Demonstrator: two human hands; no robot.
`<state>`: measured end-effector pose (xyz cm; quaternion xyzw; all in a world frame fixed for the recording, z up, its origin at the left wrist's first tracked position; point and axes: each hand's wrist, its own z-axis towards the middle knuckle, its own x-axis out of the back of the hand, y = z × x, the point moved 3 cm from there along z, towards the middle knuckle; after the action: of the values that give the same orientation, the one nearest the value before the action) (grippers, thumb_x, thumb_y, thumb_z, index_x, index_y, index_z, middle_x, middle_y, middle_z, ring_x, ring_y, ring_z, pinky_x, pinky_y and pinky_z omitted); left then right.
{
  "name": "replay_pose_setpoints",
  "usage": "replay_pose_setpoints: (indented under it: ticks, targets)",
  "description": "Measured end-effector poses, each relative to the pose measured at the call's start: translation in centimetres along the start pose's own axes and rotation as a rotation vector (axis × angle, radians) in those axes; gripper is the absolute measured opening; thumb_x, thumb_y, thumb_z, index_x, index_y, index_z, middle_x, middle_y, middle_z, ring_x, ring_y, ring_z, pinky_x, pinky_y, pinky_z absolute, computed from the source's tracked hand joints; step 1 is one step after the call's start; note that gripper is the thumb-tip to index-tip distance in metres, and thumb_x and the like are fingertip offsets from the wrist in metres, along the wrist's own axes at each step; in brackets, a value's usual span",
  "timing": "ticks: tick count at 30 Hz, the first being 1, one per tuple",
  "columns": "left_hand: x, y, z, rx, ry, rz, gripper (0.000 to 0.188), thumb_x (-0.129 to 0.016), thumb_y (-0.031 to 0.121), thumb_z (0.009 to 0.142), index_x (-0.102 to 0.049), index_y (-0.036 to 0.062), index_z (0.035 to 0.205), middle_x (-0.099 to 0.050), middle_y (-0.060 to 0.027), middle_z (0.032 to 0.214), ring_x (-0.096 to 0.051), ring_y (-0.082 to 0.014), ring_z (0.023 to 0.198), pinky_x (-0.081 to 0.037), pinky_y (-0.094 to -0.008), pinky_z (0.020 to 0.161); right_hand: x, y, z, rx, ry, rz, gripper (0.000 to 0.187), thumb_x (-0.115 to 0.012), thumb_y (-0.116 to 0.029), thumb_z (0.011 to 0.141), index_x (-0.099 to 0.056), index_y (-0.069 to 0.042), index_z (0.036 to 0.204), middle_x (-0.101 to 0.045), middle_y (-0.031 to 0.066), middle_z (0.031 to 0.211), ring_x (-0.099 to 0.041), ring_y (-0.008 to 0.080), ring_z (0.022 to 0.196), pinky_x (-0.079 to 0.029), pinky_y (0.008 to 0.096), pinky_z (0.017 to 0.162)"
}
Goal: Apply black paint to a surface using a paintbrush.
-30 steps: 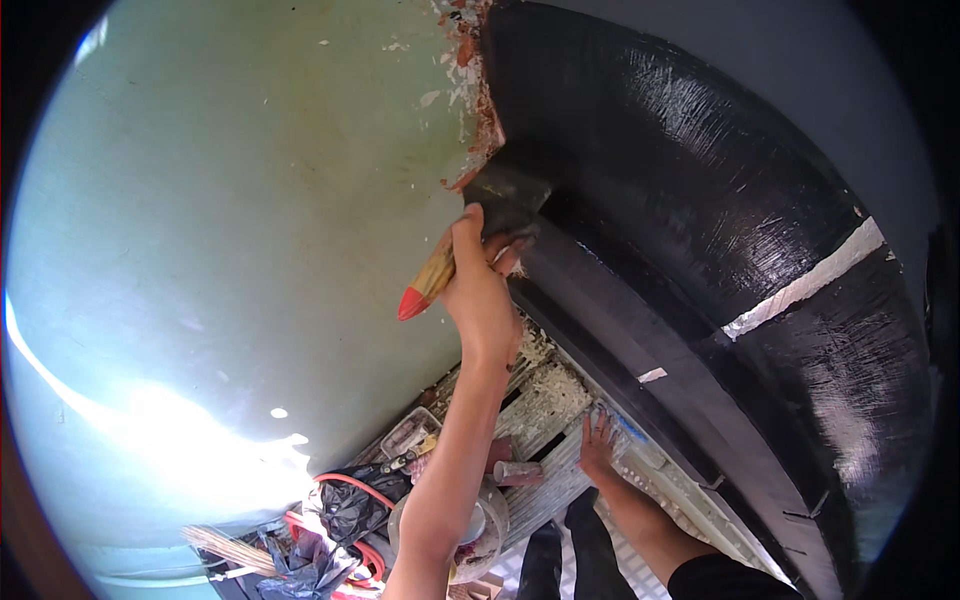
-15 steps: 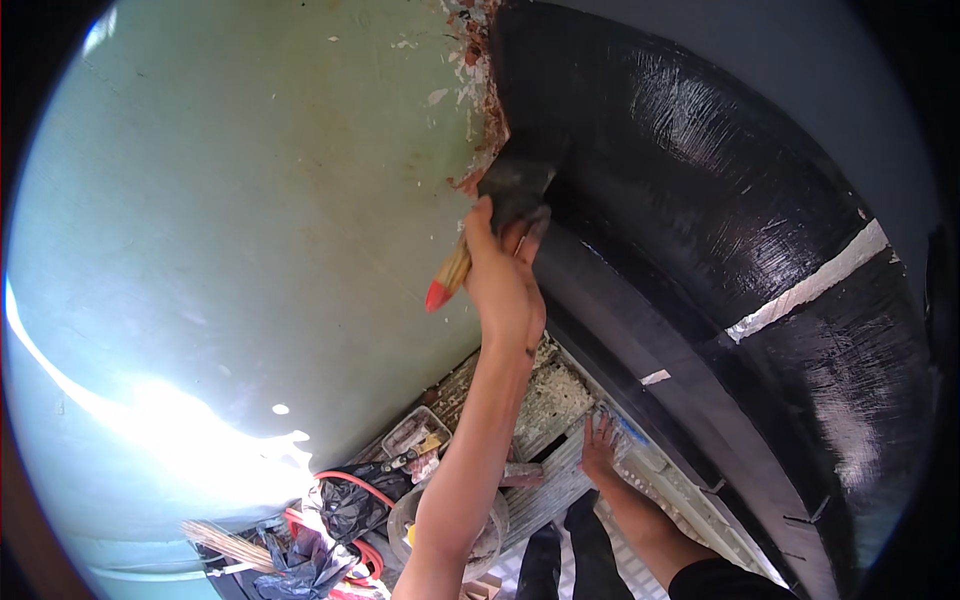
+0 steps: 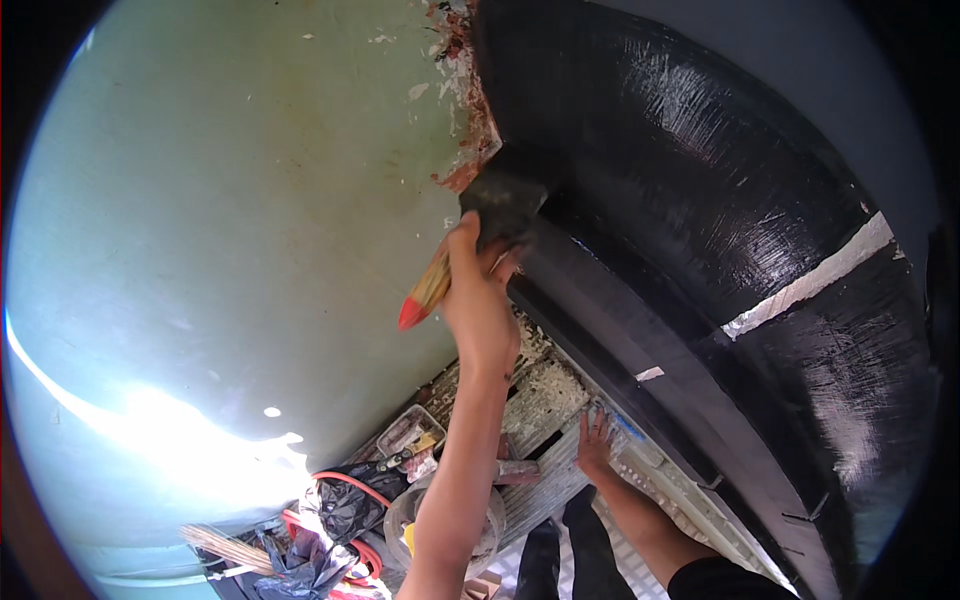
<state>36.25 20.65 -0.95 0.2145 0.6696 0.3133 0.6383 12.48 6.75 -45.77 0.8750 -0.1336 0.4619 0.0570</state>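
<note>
My left hand (image 3: 483, 305) is closed round a wide flat paintbrush (image 3: 430, 288) with a wooden handle and red tip. The handle end points down and left; the brush head is coated black. Its front lies at the corner where a peeling, reddish-brown edge (image 3: 462, 175) of the pale green wall (image 3: 250, 200) meets a black-painted surface (image 3: 600, 150). Lower down, my right hand (image 3: 594, 440) rests with fingers spread at the edge of a weathered, paint-spattered plank (image 3: 550, 470). It holds nothing that I can see.
A round tub (image 3: 493, 530), partly behind my left forearm, stands on the planks. Near it are a clear tray (image 3: 408, 428), black plastic bags (image 3: 350, 507), a red hose (image 3: 368, 563) and a bundle of thin sticks (image 3: 222, 545). A pale strip (image 3: 810, 277) crosses the black surface.
My left hand and the paintbrush have shifted a little left and down along the corner. My right hand stays at the plank's edge.
</note>
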Motion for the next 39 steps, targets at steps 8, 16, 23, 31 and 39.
replay_pose_setpoints:
  ticks: [8, 16, 23, 31, 39]
  targets:
    - [-4.6, 2.0, -3.1, -0.106, -0.189, -0.187, 0.022, -0.057, 0.021, 0.094, -0.057, 0.0036, 0.108, -0.066, -0.0088, 0.102, -0.065, -0.0176, 0.090, -0.053, -0.0287, 0.077, 1.0, -0.4, -0.3, 0.011, 0.005, 0.033, 0.135, -0.088, -0.035, 0.058, 0.007, -0.015, 0.151, 0.012, 0.0240, 0.155, -0.001, 0.0448, 0.143, -0.023, 0.0584, 0.110]
    - [-1.9, -1.8, -6.0, 0.083, 0.031, -0.043, 0.021, -0.057, 0.019, 0.094, -0.059, 0.0029, 0.107, -0.068, -0.0073, 0.100, -0.066, -0.0171, 0.088, -0.053, -0.0310, 0.078, 1.2, 0.2, -0.2, 0.005, 0.004, 0.043, 0.132, -0.087, -0.030, 0.061, 0.007, -0.017, 0.151, 0.013, 0.0231, 0.156, -0.001, 0.0443, 0.144, -0.023, 0.0573, 0.111]
    - [-5.0, -0.9, -6.7, -0.027, -0.106, -0.084, 0.020, -0.058, 0.022, 0.094, -0.056, 0.0019, 0.098, -0.063, -0.0066, 0.091, -0.063, -0.0143, 0.083, -0.055, -0.0312, 0.074, 1.6, -1.2, -0.6, 0.027, -0.042, 0.041, 0.124, -0.083, -0.025, 0.065, 0.005, -0.016, 0.152, 0.010, 0.0236, 0.156, -0.002, 0.0459, 0.143, -0.022, 0.0586, 0.110]
    - [-2.7, -0.5, -10.3, 0.094, 0.052, 0.034, 0.025, -0.059, 0.021, 0.094, -0.053, -0.0019, 0.087, -0.058, -0.0052, 0.083, -0.060, -0.0107, 0.078, -0.057, -0.0303, 0.069, 1.6, -0.7, -1.1, 0.019, 0.079, 0.080, 0.126, -0.086, -0.027, 0.060, -0.001, -0.015, 0.152, 0.004, 0.0237, 0.156, -0.006, 0.0465, 0.142, -0.025, 0.0587, 0.109]
    - [-3.0, -3.0, -11.9, 0.170, 0.032, 0.236, 0.028, -0.059, 0.022, 0.094, -0.046, 0.0035, 0.077, -0.050, -0.0008, 0.076, -0.052, -0.0080, 0.069, -0.054, -0.0266, 0.067, -1.4, 0.2, 0.1, 0.033, 0.290, 0.073, 0.107, -0.076, -0.019, 0.070, -0.006, -0.014, 0.152, 0.001, 0.0253, 0.155, -0.014, 0.0482, 0.140, -0.031, 0.0627, 0.104]
